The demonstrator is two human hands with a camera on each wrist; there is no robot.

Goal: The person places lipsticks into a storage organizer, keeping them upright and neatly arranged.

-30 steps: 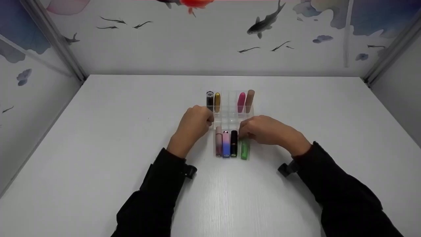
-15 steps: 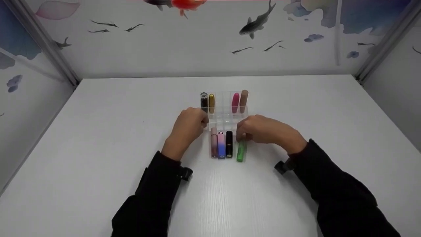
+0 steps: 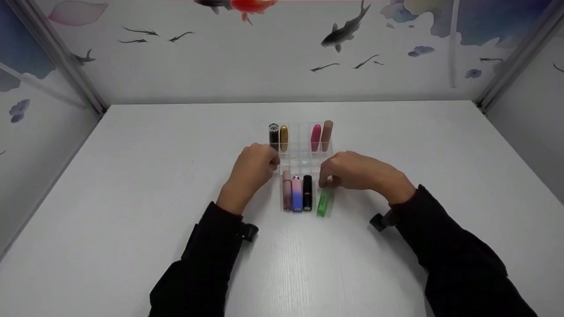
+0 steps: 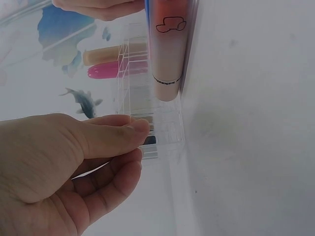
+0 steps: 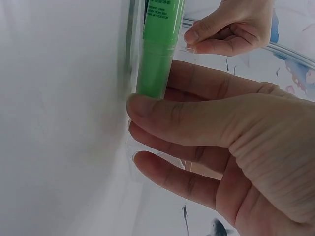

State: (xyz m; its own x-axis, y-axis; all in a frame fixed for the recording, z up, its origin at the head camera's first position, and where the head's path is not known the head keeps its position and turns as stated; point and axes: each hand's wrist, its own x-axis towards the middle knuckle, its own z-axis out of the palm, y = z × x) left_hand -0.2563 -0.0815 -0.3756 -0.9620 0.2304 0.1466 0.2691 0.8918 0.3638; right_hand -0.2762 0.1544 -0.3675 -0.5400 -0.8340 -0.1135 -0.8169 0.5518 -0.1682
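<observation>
A clear plastic lipstick organizer (image 3: pixel 304 134) stands mid-table, with divided compartments. My left hand (image 3: pixel 251 169) pinches its left side between thumb and fingers; in the left wrist view the thumb (image 4: pixel 135 129) lies on the clear wall. At the near right end of the organizer, my right hand (image 3: pixel 359 171) holds the far end of a green lip balm tube (image 3: pixel 323 202), which slants slightly. Lined up left of it are a pinkish lip gloss (image 3: pixel 287 191), a pink-and-blue lipstick (image 3: pixel 297 193) and a black lipstick (image 3: pixel 307 193), with a gap before the green tube.
In the organizer's back row are a black tube (image 3: pixel 273 134) and a gold one (image 3: pixel 284 137) at left, a pink one (image 3: pixel 316 136) and a brown one (image 3: pixel 327 134) at right. A printed wall panel (image 3: pixel 264 70) closes off the white table's (image 3: pixel 176 198) far edge.
The head view shifted slightly, then steadied. The green tube's near end has swung a little left, and my right hand has moved slightly right. My left hand keeps its hold on the organizer.
</observation>
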